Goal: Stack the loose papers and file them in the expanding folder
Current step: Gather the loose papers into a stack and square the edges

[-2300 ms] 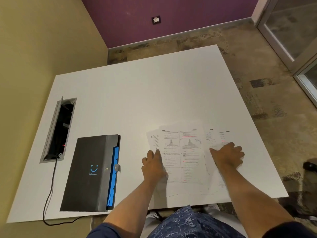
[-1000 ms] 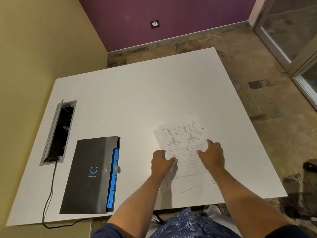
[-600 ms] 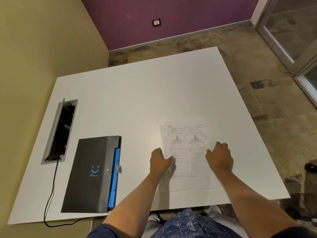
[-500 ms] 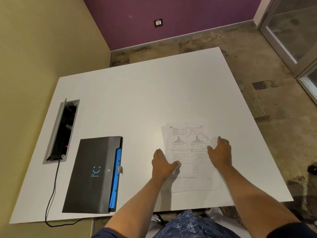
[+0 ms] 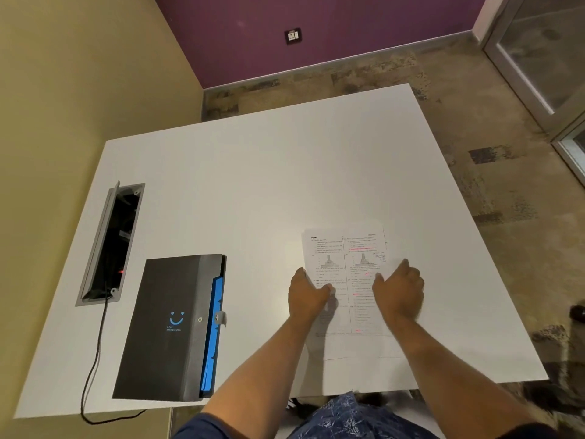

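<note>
A stack of printed papers (image 5: 346,251) lies on the white table (image 5: 253,191), near its front edge, with lower sheets sticking out at the bottom. My left hand (image 5: 308,294) presses on the stack's left edge, thumb on the top sheet. My right hand (image 5: 399,291) rests on the stack's right side, fingers curled over the edge. A black expanding folder (image 5: 171,327) with blue dividers and a smiley logo lies flat and closed to the left, apart from both hands.
An open cable box (image 5: 110,242) is sunk into the table at the far left, with a black cable (image 5: 91,369) running over the front edge. Yellow wall on the left, purple wall behind, patterned floor to the right.
The spread sheets have been drawn together into one stack. Both hands moved inward and now sit on the stack's two sides. The folder has not moved.
</note>
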A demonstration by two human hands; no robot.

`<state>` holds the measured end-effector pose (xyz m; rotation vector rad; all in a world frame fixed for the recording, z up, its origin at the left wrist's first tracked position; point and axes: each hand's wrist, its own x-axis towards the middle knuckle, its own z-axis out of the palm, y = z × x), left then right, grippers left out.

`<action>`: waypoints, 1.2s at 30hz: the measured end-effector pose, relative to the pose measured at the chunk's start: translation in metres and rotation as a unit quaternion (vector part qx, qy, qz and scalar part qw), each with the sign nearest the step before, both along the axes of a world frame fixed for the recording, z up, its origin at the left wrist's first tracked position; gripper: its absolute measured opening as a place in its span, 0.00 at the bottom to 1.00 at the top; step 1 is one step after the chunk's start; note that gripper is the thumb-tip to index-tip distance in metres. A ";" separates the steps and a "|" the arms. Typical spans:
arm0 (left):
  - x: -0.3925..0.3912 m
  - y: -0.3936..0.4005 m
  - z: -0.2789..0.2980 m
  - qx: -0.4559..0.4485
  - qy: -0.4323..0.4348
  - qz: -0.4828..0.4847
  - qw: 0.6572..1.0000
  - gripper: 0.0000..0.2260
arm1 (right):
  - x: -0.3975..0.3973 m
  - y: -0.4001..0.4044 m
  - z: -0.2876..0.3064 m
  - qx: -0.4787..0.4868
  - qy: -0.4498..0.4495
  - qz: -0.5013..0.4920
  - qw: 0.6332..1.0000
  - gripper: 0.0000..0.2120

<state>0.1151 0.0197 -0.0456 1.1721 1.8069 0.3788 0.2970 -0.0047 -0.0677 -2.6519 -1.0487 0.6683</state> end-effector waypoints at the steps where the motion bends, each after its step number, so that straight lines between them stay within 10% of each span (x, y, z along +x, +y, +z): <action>1: 0.004 0.001 0.000 -0.005 0.004 0.005 1.000 0.18 | -0.006 -0.001 0.000 -0.004 -0.001 0.005 1.000 0.34; 10: -0.009 0.024 -0.015 -0.083 -0.027 0.090 0.992 0.37 | 0.018 0.020 -0.001 0.010 0.139 -0.085 0.987 0.27; 15: -0.008 0.018 -0.019 -0.078 -0.068 0.101 0.989 0.20 | 0.020 0.025 0.000 -0.034 0.112 -0.065 0.991 0.34; 28: 0.001 0.003 -0.017 -0.019 -0.018 0.033 0.999 0.19 | 0.002 0.021 0.011 -0.031 0.066 -0.060 0.996 0.22; 36: -0.009 0.011 -0.017 -0.061 -0.048 0.067 0.995 0.17 | 0.019 0.018 -0.001 -0.001 0.212 -0.097 0.972 0.28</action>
